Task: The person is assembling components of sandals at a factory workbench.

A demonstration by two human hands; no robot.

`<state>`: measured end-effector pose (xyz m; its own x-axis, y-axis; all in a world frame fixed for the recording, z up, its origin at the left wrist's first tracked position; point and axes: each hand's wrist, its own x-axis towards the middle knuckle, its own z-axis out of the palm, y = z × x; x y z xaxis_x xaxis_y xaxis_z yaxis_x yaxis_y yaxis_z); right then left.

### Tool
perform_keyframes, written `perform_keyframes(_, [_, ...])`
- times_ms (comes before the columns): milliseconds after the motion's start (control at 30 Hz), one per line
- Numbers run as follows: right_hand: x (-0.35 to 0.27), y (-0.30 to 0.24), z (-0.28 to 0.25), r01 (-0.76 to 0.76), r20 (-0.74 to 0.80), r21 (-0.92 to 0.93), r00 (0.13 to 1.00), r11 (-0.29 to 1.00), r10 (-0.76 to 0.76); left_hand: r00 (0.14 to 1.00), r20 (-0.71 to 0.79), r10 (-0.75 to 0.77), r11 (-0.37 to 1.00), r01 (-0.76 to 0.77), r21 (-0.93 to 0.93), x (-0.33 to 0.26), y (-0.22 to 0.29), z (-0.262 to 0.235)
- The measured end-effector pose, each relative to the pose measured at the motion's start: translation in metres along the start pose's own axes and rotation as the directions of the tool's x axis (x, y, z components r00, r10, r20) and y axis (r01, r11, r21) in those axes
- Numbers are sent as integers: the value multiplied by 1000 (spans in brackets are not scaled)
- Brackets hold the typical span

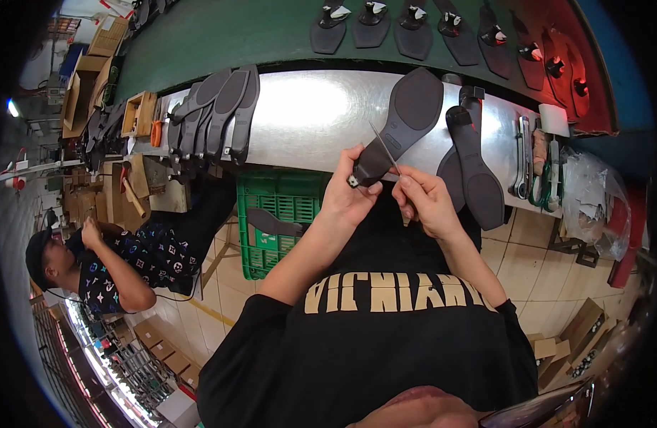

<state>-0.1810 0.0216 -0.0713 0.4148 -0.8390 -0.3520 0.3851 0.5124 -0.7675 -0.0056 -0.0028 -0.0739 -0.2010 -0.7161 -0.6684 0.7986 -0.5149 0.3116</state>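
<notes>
A dark grey shoe sole point(415, 102) with a heel is tilted up in front of me, underside showing. My left hand point(348, 198) is closed round its heel end, where a small pale spot shows. In my right hand point(429, 202) is a thin metal tool point(382, 141), pinched between the fingers, its length crossing the sole's narrow part. I cannot tell whether it is a blade or a file. More heeled soles point(483, 189) lie just right of my right hand, overlapping at the table's front edge.
Stacked soles point(232, 107) lie on the metal table point(300, 118)'s left. Beyond it, a green belt point(235, 36) carries a row of soles. Scissors point(553, 182), a white roll point(553, 120) and a plastic bag point(592, 200) are at right. A green crate point(246, 246) and a seated person point(129, 264) are at left.
</notes>
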Motion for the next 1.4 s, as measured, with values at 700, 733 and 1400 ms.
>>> perform_keyframes(700, [-13,-6,19,502,168,-701,807,507,-566,557,571,603,121,-771,625,-25,31,17])
perform_keyframes(733, [-15,-13,25,488,176,-749,799,449,-575,570,560,601,135,-763,632,-26,32,19])
perform_keyframes(1400, [-16,-27,29,368,210,-916,779,160,-591,989,128,72,997,-71,-6,-15,13,16])
